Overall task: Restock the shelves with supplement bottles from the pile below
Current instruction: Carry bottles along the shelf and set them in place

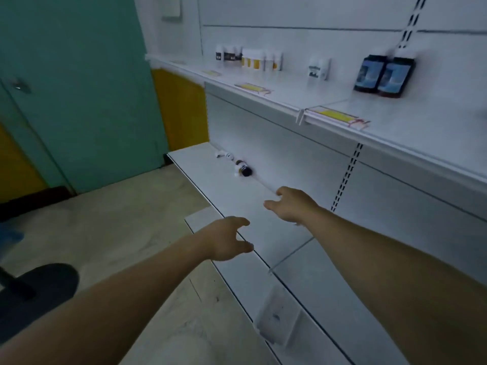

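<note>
A few small supplement bottles (242, 167) lie on their sides at the far end of the white bottom shelf (226, 196), against the back panel. Both my arms stretch out over that shelf. My left hand (226, 239) hovers above the shelf's front edge with fingers spread and empty. Further in, my right hand (292, 204) is held out with loose fingers and holds nothing, well short of the bottles. On the upper shelf (290, 98) stand white and yellow bottles (253, 60), a small white bottle (317, 69) and two dark bottles (382, 76).
Yellow price tags (337, 118) sit along the upper shelf's front rail. A clear tag holder (276, 317) hangs on the bottom shelf's edge near me. A teal door (79, 101) and yellow wall panels stand left. A dark round object (39, 291) lies on the beige floor.
</note>
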`<control>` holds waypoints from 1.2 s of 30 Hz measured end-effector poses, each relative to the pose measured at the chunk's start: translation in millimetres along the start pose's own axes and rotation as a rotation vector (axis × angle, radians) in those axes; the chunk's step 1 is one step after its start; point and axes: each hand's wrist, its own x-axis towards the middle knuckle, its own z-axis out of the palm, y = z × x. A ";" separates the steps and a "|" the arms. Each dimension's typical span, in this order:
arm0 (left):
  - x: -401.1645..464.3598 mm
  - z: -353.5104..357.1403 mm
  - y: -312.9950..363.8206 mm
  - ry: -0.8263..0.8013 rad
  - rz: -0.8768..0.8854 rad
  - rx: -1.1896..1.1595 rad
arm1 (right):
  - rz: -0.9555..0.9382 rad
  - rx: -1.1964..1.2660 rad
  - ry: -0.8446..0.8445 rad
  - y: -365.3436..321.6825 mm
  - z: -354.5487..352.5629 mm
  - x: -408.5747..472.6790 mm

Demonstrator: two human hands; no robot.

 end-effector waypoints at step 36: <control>408.2 151.6 -13.5 -0.144 0.479 0.230 | 0.707 0.143 0.403 185.2 126.8 134.2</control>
